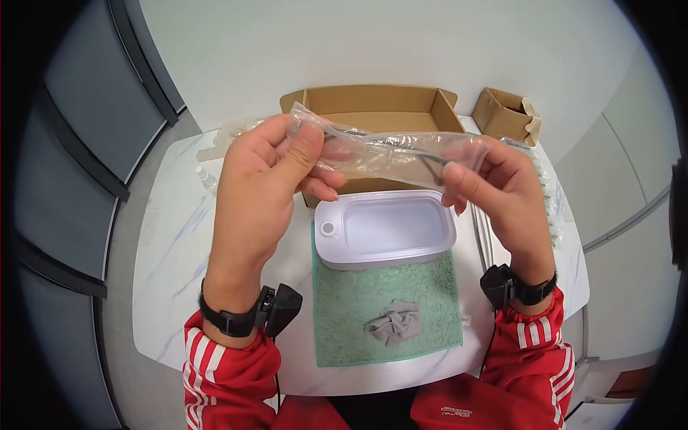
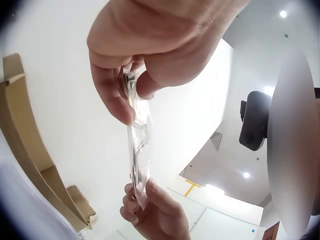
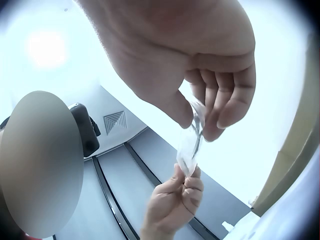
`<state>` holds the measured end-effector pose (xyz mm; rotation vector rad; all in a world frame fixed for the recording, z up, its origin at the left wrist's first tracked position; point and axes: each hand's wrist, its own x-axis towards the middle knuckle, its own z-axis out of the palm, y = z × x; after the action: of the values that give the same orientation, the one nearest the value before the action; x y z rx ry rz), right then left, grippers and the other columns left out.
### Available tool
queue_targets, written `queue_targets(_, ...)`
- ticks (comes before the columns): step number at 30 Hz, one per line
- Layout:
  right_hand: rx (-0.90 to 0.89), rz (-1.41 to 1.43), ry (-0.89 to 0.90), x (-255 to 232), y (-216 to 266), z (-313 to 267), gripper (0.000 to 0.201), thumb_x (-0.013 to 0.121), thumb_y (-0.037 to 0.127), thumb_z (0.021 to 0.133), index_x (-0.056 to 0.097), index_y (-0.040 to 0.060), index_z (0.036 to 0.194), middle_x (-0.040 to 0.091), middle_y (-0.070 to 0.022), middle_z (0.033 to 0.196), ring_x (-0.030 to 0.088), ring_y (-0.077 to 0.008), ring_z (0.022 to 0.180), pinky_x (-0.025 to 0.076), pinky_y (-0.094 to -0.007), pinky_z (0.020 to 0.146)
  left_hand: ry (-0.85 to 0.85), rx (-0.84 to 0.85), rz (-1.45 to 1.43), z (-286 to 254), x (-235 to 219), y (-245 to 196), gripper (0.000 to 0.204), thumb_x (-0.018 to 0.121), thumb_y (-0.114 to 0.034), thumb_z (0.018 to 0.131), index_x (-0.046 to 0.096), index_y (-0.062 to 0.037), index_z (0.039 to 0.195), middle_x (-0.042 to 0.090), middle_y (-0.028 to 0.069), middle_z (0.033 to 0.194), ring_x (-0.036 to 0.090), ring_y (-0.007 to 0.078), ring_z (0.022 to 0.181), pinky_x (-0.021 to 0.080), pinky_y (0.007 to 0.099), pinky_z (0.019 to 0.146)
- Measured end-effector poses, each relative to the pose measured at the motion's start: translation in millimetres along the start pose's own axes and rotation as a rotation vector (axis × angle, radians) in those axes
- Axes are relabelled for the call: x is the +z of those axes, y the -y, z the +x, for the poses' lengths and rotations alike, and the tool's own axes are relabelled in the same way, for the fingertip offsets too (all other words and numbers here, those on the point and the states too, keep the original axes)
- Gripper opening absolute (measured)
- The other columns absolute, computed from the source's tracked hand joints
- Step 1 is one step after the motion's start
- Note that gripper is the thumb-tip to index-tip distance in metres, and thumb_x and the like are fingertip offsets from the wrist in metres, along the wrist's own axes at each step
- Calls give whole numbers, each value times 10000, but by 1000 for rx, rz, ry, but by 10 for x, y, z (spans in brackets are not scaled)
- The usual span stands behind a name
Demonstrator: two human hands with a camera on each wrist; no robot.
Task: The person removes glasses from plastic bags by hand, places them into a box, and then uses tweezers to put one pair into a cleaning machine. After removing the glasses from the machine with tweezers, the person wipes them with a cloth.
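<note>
the clear plastic bag (image 1: pixel 401 154) runs left to right above the white tub (image 1: pixel 387 226), over the desk (image 1: pixel 172 244); the left hand (image 1: pixel 254 175) pinches its left end, the right hand (image 1: pixel 512 197) its right, both grips closed on it, neither plainly nearer.

Tub (image 1: pixel 387 255) front: low way in over towel (image 1: pixel 337 301), crumpled cloth (image 1: pixel 395 324) midway.
Tub back: big box (image 1: pixel 373 94) close behind, front wall bars low reach.
Tub R side: rods (image 1: pixel 483 236) alongside, bubble wrap (image 1: pixel 548 197) beyond; tight.
Tub L side: wide bare strip of table (image 1: pixel 172 272), bottle (image 1: pixel 206 178) twd back.
Above: bag (image 1: pixel 401 158) crosswise btwn L hand (image 1: pixel 254 175) & R hand (image 1: pixel 509 193), blocks part of overhead way to big box.
Back R: small box (image 1: pixel 496 118) nr big box.
</note>
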<state>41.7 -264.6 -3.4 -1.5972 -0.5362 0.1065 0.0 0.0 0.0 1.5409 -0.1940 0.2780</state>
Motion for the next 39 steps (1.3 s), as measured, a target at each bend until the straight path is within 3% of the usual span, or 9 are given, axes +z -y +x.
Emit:
queue_targets(7, -65, 235, -131, 37, -51, 25, 243, 710, 197, 961, 682, -11, 1084, 697, -51, 875, 671, -122, 740, 519, -256, 627, 130, -90, 64, -56, 113, -41, 391, 573, -309, 1044, 643, 53, 1176, 738, 143, 1035, 707, 156, 780, 564, 251, 644)
queue_targets(13, 13, 534, -40, -3, -185, 86, 283, 700, 208, 973, 665, -19, 1139, 698, -64, 938, 683, -135, 780, 552, -272, 651, 148, -136, 33, -141, 304, -52, 361, 605, -277, 1028, 654, 59, 1149, 739, 148, 1013, 699, 157, 759, 564, 257, 634)
queue_targets(16, -3, 502, -43, -69, -107, 68, 298, 701, 209, 974, 661, -24, 1156, 698, -68, 935, 685, -138, 778, 557, -275, 648, 153, -101, 18, -144, 329, -41, 374, 613, -292, 1023, 654, 59, 1146, 741, 148, 981, 687, 148, 725, 563, 259, 631)
queue_targets(21, -69, 434, -93, -91, -128, 63, 276, 710, 200, 966, 676, -24, 1124, 697, -73, 919, 684, -140, 754, 560, -279, 638, -14, -68, -78, -143, 368, 49, 424, 620, -336, 1015, 652, 61, 1159, 737, 143, 906, 660, 134, 669, 552, 266, 614)
queue_targets(32, 42, 447, 31, -40, -118, 43, 292, 736, 239, 946, 687, -8, 1095, 671, -58, 853, 640, -119, 667, 520, -261, 600, 99, -124, -3, -170, 405, 63, 446, 633, -343, 1004, 637, 63, 1189, 715, 112, 842, 645, 138, 640, 542, 279, 584)
queue_targets(34, -56, 514, -65, -7, -82, 47, 325, 700, 270, 974, 679, 0, 1154, 663, -52, 858, 620, -112, 647, 505, -266, 582, 94, -119, -20, -159, 391, 78, 445, 628, -351, 1005, 635, 59, 1177, 710, 108, 833, 641, 138, 632, 540, 280, 578)
queue_targets(37, -85, 583, -48, -54, -83, 54, 367, 654, 310, 1005, 665, 0, 1201, 647, -38, 845, 601, -104, 632, 485, -265, 563, 158, -173, -138, -151, 337, 117, 344, 604, -275, 1030, 649, 54, 1122, 718, 132, 875, 644, 134, 648, 558, 276, 583)
queue_targets(38, -131, 519, -27, -63, -110, 40, 445, 474, 345, 1082, 589, -30, 1291, 672, -70, 859, 591, -117, 658, 472, -262, 567, 186, -205, -207, -148, 326, 145, 347, 600, -286, 1032, 648, 49, 1105, 718, 133, 883, 645, 135, 654, 556, 279, 586)
queue_targets(39, -129, 521, -29, -39, -121, 28, 445, 474, 345, 1082, 589, -30, 1291, 672, -70, 859, 591, -117, 658, 472, -262, 567, 213, -236, -275, -146, 321, 157, 350, 595, -298, 1033, 646, 44, 1088, 719, 135, 891, 647, 137, 660, 553, 283, 588)
